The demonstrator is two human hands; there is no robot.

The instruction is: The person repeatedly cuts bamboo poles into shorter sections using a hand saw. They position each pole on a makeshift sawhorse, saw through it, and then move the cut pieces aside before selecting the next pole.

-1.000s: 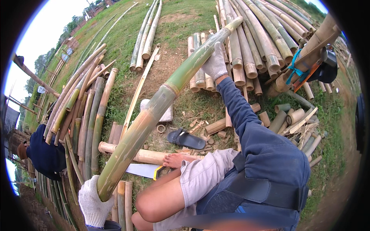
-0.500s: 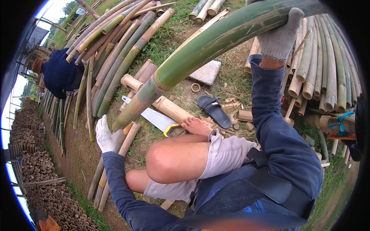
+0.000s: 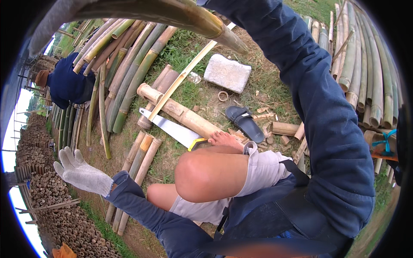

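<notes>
White-gloved, the left hand has its fingers spread wide, a saw lies to its right, a big bamboo pole is up higher beside the right sleeve, and I cannot tell what the unseen right hand does.

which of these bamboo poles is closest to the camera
The thick, olive-green bamboo pole crossing the picture's top edge: it passes in front of the pale, split bamboo strip, while the other bamboo poles are farther back.
</notes>
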